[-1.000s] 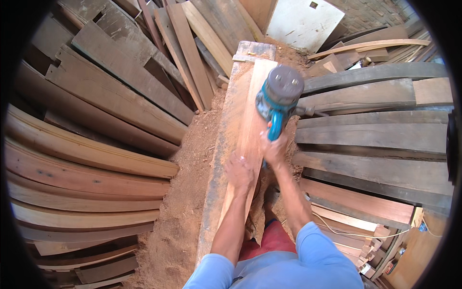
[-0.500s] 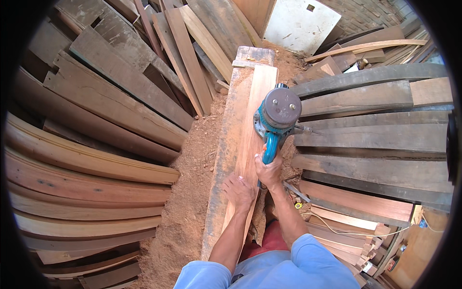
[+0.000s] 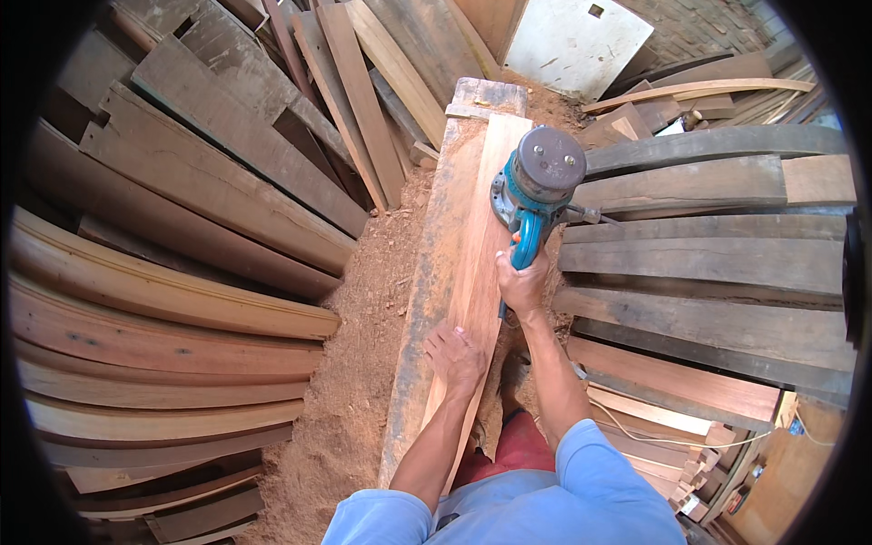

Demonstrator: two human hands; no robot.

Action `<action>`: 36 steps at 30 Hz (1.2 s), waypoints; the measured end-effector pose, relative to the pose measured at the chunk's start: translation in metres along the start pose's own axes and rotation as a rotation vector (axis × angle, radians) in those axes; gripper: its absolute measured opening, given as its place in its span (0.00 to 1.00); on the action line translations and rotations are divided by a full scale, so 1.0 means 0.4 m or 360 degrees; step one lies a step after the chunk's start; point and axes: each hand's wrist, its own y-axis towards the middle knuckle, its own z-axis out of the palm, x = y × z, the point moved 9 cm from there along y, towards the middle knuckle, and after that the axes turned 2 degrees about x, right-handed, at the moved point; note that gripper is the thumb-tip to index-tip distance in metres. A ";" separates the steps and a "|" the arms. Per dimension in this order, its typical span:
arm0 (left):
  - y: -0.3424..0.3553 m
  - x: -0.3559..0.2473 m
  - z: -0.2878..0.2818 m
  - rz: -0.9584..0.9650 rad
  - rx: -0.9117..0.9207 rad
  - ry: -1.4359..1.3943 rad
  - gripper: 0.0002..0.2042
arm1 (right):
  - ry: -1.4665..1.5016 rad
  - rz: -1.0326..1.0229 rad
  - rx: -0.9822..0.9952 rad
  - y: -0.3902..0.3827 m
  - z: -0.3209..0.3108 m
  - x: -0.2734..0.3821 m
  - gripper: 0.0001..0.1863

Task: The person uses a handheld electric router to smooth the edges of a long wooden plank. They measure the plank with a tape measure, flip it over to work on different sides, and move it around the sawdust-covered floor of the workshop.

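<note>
A teal wood router (image 3: 549, 165) with a round dark grey cap stands on the far part of a long pale reddish board (image 3: 481, 272). My right hand (image 3: 524, 285) is wrapped around its teal rear handle, arm stretched forward. A metal rod juts from the router's right side, beyond the board's edge. Nearer to me, my left hand (image 3: 457, 358) lies on the board with its fingers spread, holding nothing. Beneath the board is a worn, dust-covered wooden bench (image 3: 425, 300). The router's bit is hidden under its base.
Dark planks (image 3: 695, 263) are stacked close on the right. Curved and moulded boards (image 3: 173, 341) fill the left side, above sawdust (image 3: 341, 400) on the floor. A pale cord (image 3: 654, 439) runs over wood at the lower right. A white panel (image 3: 574, 50) leans at the back.
The router and my right hand have moved away from me along the board, slightly to the right. My left hand stays at nearly the same spot on the board.
</note>
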 end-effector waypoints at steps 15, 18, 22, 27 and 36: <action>0.001 -0.005 0.000 0.0044 -0.0041 0.0004 0.19 | 0.0014 -0.0050 -0.0072 0.188 0.011 -0.037 0.20; -0.001 -0.003 -0.004 0.0037 -0.0040 -0.0005 0.19 | -0.0070 -0.0029 -0.0078 0.240 0.015 -0.015 0.21; 0.005 -0.010 -0.003 -0.0033 0.0065 -0.0014 0.20 | -0.0159 -0.0134 -0.0118 0.375 0.018 -0.021 0.22; 0.005 -0.010 0.006 0.0032 -0.0009 -0.0013 0.20 | -0.0133 -0.0318 -0.0193 0.475 0.001 -0.049 0.23; 0.007 -0.005 -0.001 -0.0030 -0.0014 0.0026 0.20 | -0.0204 -0.0082 0.0035 0.196 -0.010 0.020 0.19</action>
